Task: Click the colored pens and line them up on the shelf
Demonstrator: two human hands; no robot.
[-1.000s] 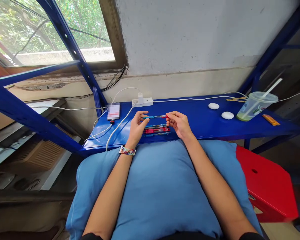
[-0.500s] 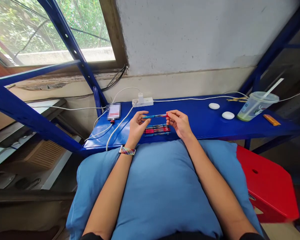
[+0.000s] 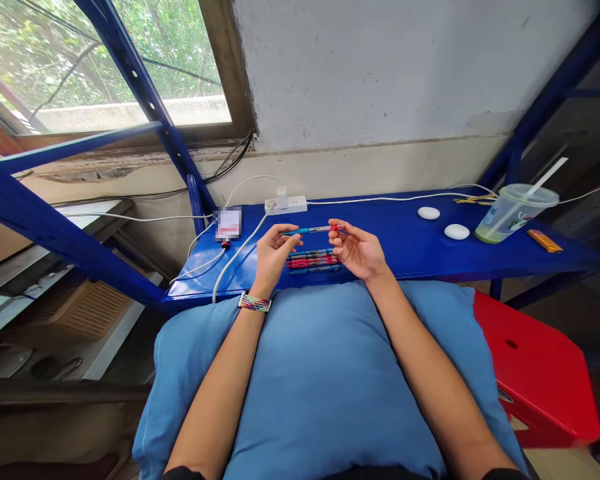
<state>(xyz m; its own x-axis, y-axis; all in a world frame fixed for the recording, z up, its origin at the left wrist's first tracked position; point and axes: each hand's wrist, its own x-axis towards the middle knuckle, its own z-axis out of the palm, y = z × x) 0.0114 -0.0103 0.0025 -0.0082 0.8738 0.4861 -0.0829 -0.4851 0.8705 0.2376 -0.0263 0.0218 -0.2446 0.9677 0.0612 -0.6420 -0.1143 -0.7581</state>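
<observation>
Between my two hands a slim pen (image 3: pixel 316 230) is held level above the blue table, its blue part to the left and its red end to the right. My left hand (image 3: pixel 276 250) pinches the blue part between thumb and fingers. Around the red end the thumb and fingers of my right hand (image 3: pixel 359 250) are closed, the other fingers loosely curled. Just below, several more pens (image 3: pixel 313 261) in blue, red and dark tones lie side by side on the table; both hands partly cover their ends.
On the blue table (image 3: pixel 395 250) are two white oval objects (image 3: pixel 457 231), a plastic cup with a straw (image 3: pixel 515 212), an orange packet (image 3: pixel 544 241), a power strip (image 3: pixel 286 204) and white cables. A blue pillow (image 3: pixel 325 373) lies under my forearms; a red stool (image 3: pixel 535 367) stands right.
My right hand has turned, and its fingers have shifted on the pen's red end. My left hand has moved slightly left, still gripping the pen.
</observation>
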